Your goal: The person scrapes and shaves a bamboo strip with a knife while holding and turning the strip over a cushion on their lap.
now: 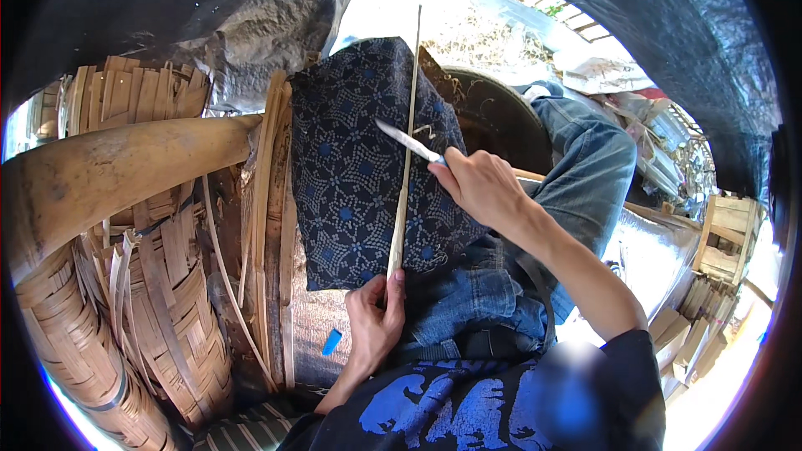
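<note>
My left hand [375, 317] pinches the lower, wider end of a long thin bamboo strip [404, 200]. The strip rises from there, tapering away from me to a fine far tip. In my right hand [480, 184] is a small knife [409, 143] with a light blue handle, mostly covered by my fingers. Its pale blade lies across the strip, pointing up and left. A thin curl of shaving shows beside the blade. Under both lies a dark patterned cloth [351, 150] with blue and white motifs, spread over my lap.
Woven bamboo panels [167, 317] and a thick bamboo pole [125, 175] stand close at the left. A small blue piece [332, 342] lies near my left wrist. Beyond the cloth is a dark round container [493, 121]. Wooden crates [727, 238] stand at the far right.
</note>
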Demonstrator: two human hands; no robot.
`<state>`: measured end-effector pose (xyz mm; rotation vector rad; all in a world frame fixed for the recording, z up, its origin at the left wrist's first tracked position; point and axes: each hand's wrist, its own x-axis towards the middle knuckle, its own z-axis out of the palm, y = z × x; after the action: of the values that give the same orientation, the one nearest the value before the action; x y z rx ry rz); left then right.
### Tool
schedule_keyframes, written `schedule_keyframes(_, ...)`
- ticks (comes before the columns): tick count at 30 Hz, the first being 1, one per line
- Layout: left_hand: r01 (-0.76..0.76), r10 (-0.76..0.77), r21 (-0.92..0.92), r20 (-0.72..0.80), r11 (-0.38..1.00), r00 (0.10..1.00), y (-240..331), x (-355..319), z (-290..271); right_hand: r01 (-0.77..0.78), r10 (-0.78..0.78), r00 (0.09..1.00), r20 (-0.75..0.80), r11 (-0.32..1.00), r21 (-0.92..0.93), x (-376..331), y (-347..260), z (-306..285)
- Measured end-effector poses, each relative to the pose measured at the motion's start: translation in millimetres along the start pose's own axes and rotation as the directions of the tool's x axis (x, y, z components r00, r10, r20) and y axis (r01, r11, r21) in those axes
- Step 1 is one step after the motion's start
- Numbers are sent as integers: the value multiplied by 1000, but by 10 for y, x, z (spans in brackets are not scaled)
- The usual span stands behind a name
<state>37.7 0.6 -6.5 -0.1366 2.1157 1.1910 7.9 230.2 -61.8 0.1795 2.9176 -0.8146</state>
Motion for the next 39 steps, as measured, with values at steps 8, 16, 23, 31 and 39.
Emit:
schedule_keyframes(8, 56, -58, 104, 9, 993, 998, 37, -342, -222, 215, -164, 974, 155, 883, -418, 1069, 1140, 269)
schedule_keyframes(16, 164, -161, -89, 39, 983, 986, 102, -175, -179, -484, 592, 792, 149, 460, 744, 956, 824, -269)
schedule_keyframes(23, 91, -77, -67, 187, 994, 979, 354, 141, -39, -353, 266, 886, 379, -140, 925, 289, -79, -142)
schedule_keyframes(31, 187, -112, -293, 255, 938, 960, 128, 48, -162, -293, 300, 915, 272, 26, 956, 817, 9, -232)
schedule_keyframes(39, 132, -89, -254, 173, 958, 981, 302, 263, -46, 80, -38, 993, -108, 903, 422, -208, -69, -53)
